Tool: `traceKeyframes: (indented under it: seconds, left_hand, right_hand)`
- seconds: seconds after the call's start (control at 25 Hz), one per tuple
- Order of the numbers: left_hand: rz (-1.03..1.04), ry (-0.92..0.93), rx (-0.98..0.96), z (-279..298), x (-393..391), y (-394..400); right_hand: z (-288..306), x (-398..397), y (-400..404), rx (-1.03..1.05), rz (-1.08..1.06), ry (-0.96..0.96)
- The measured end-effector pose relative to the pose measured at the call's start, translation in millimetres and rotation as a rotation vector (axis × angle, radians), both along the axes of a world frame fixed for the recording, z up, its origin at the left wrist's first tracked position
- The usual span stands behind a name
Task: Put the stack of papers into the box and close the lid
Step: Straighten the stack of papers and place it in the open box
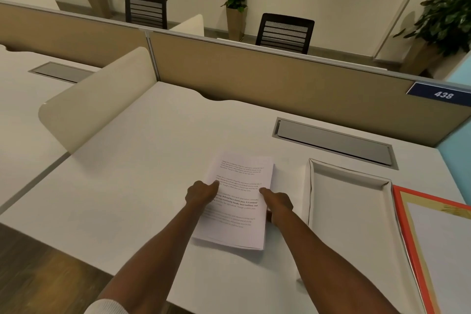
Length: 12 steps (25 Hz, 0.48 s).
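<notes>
With the left hand [201, 192] and right hand [277, 202] only pinching the papers [239, 201] at their side edges, loose sheets may fan out short of the box [349, 211].

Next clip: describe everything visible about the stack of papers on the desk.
The stack of white printed papers lies flat on the white desk, left of the open white box. Its top sheet carries short blocks of black text, some bold. The sheets look thin and slightly fanned at the near edge. The left hand presses its left edge; the right hand touches its right edge.
</notes>
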<state>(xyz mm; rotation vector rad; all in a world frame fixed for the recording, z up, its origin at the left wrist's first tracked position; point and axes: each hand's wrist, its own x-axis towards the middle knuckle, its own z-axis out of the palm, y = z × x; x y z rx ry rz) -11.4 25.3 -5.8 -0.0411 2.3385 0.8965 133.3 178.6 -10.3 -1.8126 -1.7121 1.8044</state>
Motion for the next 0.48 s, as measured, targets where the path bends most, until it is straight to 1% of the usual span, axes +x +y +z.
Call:
traceKeyframes:
  seconds: [0.12,0.24,0.28,0.36,0.4,0.48]
  left_hand:
    - [0.076,-0.109,0.113,0.5,-4.0,-0.1]
    - [0.102,-0.150,0.135,-4.2,-5.7,3.5]
    - [0.100,-0.158,0.141,-5.0,-5.6,5.1]
    - [0.108,-0.163,0.148,-7.1,-5.2,8.9]
    - [0.102,-0.155,0.126,-7.8,-4.1,10.9]
    - [0.080,-0.102,0.019,-9.6,0.2,15.8]
  right_hand:
    - [0.4,-1.5,4.5,-0.117,-0.026,0.052]
    - [-0.2,-3.1,5.7,-0.131,-0.013,0.056]
    - [0.5,-3.5,5.1,-0.103,0.006,0.036]
    - [-1.1,-2.4,3.5,0.035,0.072,-0.053]
    - [-0.9,-2.2,0.7,0.109,0.108,-0.101]
    - [-2.7,-2.2,-8.0,0.215,0.155,-0.184]
